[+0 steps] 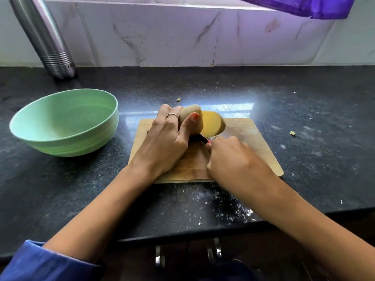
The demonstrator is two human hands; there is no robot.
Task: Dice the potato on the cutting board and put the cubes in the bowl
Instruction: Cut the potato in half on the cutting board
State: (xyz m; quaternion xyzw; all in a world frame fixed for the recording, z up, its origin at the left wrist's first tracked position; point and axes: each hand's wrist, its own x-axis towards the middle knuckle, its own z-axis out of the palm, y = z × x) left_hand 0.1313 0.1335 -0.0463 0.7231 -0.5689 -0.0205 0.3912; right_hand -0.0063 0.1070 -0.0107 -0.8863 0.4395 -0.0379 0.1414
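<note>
Left hand (168,134) grips the potato (203,122) on the cutting board (253,142), right hand (229,157) holds the knife (204,137) low beside it; advise fingertips tucked clear, slicing squarely, bowl (65,122) awaiting beyond the left hand.

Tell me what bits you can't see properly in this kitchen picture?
Head view:
- Knife: blade mostly hidden behind the brown-skinned potato, handle inside the right hand.
- Left hand fingertips: behind the potato.
- Tall steel bottle: top cut off by the edge.
- Pale scraps on the black counter: too small.
</note>
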